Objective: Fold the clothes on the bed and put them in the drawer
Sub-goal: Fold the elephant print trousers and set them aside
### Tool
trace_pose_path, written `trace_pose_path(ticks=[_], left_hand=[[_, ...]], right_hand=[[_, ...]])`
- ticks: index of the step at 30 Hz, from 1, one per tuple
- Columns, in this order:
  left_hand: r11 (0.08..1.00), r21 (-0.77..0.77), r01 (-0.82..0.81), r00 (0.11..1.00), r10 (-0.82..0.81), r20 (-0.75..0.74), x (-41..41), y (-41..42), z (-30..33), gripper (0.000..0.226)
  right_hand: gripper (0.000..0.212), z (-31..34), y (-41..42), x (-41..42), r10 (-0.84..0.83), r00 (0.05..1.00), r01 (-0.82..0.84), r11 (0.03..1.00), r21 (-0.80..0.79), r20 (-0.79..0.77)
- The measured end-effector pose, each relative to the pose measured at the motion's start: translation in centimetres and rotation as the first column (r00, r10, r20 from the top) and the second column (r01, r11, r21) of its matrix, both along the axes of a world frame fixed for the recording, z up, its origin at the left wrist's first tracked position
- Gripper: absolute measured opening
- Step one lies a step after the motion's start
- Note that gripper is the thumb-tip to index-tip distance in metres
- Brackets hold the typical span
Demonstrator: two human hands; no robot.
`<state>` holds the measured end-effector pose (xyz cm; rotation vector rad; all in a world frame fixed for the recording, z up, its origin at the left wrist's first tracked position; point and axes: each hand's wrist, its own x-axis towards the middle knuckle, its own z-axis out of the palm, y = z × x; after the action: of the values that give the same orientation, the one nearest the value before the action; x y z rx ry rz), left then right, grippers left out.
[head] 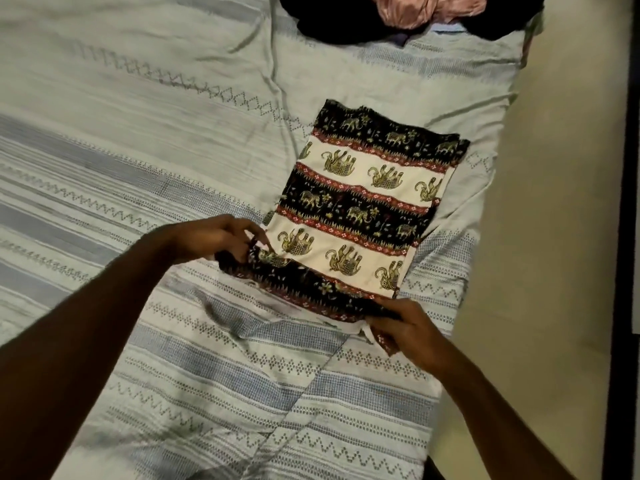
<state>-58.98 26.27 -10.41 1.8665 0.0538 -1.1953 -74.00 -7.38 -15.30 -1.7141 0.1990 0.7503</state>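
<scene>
On striped bedspread (173,168) | both hands' fingers (242,233) pinch elephant-print garment (363,202) | beige floor (554,202) right

Dim, warm light; soft blur

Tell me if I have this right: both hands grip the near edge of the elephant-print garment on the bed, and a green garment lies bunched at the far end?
Not quite. The head view shows the bunched garment at the far end is pink, not green, lying on dark clothing. The rest holds: the left hand and right hand grip the near edge of the elephant-print garment on the bed.
</scene>
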Motion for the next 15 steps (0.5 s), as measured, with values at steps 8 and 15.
trace_pose_path(ticks=[8, 15], left_hand=[[0.805, 0.047, -0.591, 0.782, 0.558, 0.279, 1.3, -5.5, -5.4, 0.050], [0.698, 0.419, -0.581, 0.745, 0.248, 0.619, -0.8, -9.6, -10.0, 0.075]], right_hand=[[0.039, -3.5, 0.4, 4.7, -0.727, 0.677, 0.725, 0.686, -0.062, -0.114], [0.055, -4.9, 5.6, 5.3, -0.626, 0.739, 0.632, 0.516, -0.578, 0.249]])
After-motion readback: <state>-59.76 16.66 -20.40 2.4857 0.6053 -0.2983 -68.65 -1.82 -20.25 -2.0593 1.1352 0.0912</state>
